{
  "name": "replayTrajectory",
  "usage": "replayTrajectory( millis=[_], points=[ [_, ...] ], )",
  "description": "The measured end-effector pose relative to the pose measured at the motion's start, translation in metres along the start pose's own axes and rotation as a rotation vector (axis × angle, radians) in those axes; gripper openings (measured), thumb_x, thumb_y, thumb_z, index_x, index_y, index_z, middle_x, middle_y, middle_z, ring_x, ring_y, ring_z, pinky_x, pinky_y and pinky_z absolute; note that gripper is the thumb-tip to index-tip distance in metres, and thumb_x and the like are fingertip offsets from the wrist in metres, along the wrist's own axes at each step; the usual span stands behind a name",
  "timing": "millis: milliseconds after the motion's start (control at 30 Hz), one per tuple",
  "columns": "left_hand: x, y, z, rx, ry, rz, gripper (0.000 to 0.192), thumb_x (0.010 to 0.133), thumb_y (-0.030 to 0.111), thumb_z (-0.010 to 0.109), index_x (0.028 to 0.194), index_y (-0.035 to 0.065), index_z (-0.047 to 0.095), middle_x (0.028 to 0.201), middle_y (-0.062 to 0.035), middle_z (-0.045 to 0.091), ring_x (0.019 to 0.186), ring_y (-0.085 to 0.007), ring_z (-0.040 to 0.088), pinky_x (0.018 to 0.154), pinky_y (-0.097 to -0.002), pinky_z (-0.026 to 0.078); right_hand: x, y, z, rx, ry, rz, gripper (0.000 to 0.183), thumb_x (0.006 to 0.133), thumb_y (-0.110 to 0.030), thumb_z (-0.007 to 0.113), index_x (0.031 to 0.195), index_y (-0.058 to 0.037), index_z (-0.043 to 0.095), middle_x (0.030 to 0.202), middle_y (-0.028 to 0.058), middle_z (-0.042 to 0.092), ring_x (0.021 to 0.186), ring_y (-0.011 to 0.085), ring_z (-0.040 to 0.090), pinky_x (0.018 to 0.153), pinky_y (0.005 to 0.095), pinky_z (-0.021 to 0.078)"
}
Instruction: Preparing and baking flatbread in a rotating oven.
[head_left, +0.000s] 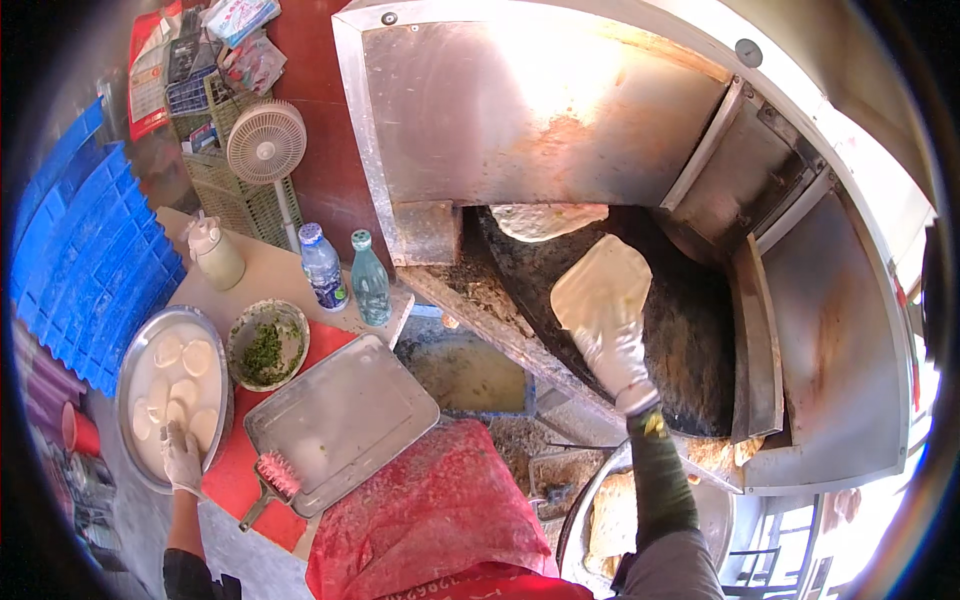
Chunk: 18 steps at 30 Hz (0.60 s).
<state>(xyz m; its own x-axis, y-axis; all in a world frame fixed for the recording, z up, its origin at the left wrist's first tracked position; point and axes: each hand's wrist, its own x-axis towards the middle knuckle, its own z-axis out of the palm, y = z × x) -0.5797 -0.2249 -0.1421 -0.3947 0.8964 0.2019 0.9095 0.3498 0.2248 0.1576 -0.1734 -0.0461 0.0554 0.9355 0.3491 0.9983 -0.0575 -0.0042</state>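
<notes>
My left hand (182, 457), in a thin white glove, has its fingers at a pale dough round (202, 427) in a large metal basin (126, 431) of whitish liquid; other rounds lie around it. Over the dark round griddle (690, 352) in the metal oven, my right hand (611, 356) bears a stretched flat sheet of dough (604, 281) that hides most of its fingers. Another flatbread (549, 220) lies at the griddle's far side. Near the basin are a bowl (234, 341) of chopped greens (266, 351) and a metal tray (352, 412) with a pink-bristled brush (277, 474) on its edge.
Two plastic bottles (324, 270) (370, 281) and a squeeze bottle (215, 255) stand behind the bowl, near a fan (266, 142). Blue plastic crates (90, 262) are stacked at left. The oven's metal ledge (517, 349) borders the griddle. Cooked flatbreads (613, 517) lie in a round pan below.
</notes>
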Motion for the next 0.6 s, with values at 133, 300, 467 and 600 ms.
replayTrajectory(
  millis=[133,300,467,600],
  points=[
    [0.002,-0.001,0.001,0.001,-0.098,-0.077,0.052,0.09,0.027,0.049,0.133,-0.0018,0.039,0.133,-0.0231,0.043,0.124,-0.0363,0.041,0.103,-0.0415,0.033,0.07,0.06,0.033,-0.212,0.054,0.133,0.09,0.086,-0.059,0.041,0.143,0.0048,0.013,0.149,0.0252,0.013,0.14,0.0363,0.008,0.113,0.0432,0.0049],
    [0.005,-0.004,0.009,0.021,-0.128,-0.12,0.055,0.09,0.028,0.047,0.135,-0.0021,0.035,0.133,-0.026,0.042,0.121,-0.0379,0.044,0.102,-0.0413,0.035,0.137,0.072,0.014,-0.022,-0.184,0.43,0.09,0.086,-0.062,0.035,0.143,0.0042,0.011,0.149,0.0248,0.009,0.141,0.0317,0.006,0.114,0.0424,0.0055],
    [0.007,-0.009,0.008,0.006,-0.183,-0.195,0.061,0.086,0.028,0.05,0.136,-0.003,0.033,0.131,-0.0275,0.043,0.12,-0.0389,0.045,0.1,-0.0405,0.037,0.106,-0.053,0.035,-0.278,-0.038,0.278,0.102,0.082,-0.07,0.033,0.136,0.0156,0.019,0.144,0.0339,0.017,0.138,0.0393,0.013,0.113,0.0443,0.0083],
    [0.014,-0.022,0.026,-0.041,-0.207,-0.259,0.07,0.074,0.024,0.058,0.135,-0.0019,0.034,0.125,-0.0276,0.049,0.113,-0.0381,0.052,0.095,-0.0401,0.041,0.064,-0.107,0.031,-0.091,-0.175,0.273,0.113,0.075,-0.075,0.039,0.137,0.0168,0.014,0.143,0.0376,0.011,0.136,0.0474,0.006,0.111,0.0522,0.0023]
  ],
)
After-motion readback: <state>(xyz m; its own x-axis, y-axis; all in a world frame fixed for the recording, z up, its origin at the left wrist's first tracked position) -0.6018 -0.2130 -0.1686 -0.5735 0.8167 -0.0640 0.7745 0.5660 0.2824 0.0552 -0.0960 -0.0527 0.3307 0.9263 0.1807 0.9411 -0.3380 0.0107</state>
